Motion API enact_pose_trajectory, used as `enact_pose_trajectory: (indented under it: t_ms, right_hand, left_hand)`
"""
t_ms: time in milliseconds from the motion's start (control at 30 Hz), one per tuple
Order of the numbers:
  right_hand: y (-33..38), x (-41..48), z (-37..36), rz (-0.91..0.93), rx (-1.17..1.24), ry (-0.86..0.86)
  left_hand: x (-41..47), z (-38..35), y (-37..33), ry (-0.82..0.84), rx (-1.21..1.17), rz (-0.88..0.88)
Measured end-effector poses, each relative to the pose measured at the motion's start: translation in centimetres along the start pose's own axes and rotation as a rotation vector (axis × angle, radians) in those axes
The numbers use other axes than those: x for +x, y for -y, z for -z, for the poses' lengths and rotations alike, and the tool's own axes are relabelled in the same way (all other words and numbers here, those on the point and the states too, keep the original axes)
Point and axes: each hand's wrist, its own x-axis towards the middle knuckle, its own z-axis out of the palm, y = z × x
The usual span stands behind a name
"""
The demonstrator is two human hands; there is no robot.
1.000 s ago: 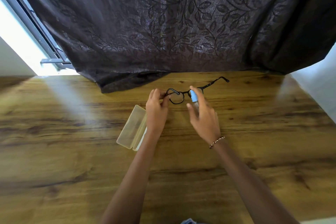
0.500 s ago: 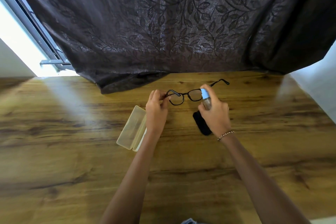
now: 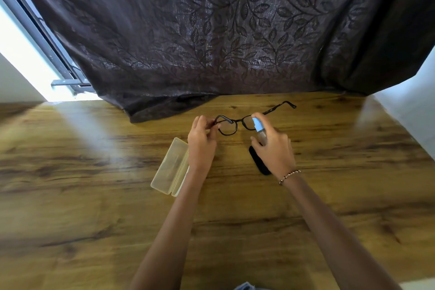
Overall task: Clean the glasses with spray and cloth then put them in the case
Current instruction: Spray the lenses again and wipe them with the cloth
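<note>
Black-framed glasses (image 3: 237,122) hang above the wooden table (image 3: 94,195), their arms unfolded. My left hand (image 3: 202,143) pinches the frame's left end. My right hand (image 3: 274,148) grips a small spray bottle (image 3: 258,127) with a light blue top, held upright right in front of the right lens, with a finger on its top. A black cloth (image 3: 259,162) lies on the table under my right hand, partly hidden by it. A translucent yellowish glasses case (image 3: 170,169) lies just left of my left wrist, its lid open.
A dark leaf-patterned curtain (image 3: 223,30) hangs behind and drapes onto the table's far edge. A bright window frame (image 3: 47,54) is at the left, a white wall (image 3: 414,106) at the right. A beaded bracelet sits on my right wrist.
My right hand has moved right and lifted the spray bottle upright at the right lens, uncovering the black cloth beneath. My left hand and the glasses have barely moved.
</note>
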Motion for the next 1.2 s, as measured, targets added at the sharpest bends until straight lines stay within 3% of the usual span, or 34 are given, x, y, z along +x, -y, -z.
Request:
enact_pose_trajectory:
  t_ms: [600,867,1200]
  right_hand:
    - [-0.3,-0.5,-0.9,-0.084,0.098,-0.148]
    - [-0.4,0.1,-0.8,-0.005,-0.045,-0.051]
    - [-1.1,-0.7,-0.8,-0.061,0.172,-0.068]
  left_hand:
    - [0.0,0.1,0.3,0.014,0.015,0.0]
    - [-0.2,-0.1,0.3,0.02,0.019,-0.017]
    - [-0.2,-0.1,0.3,0.02,0.018,-0.006]
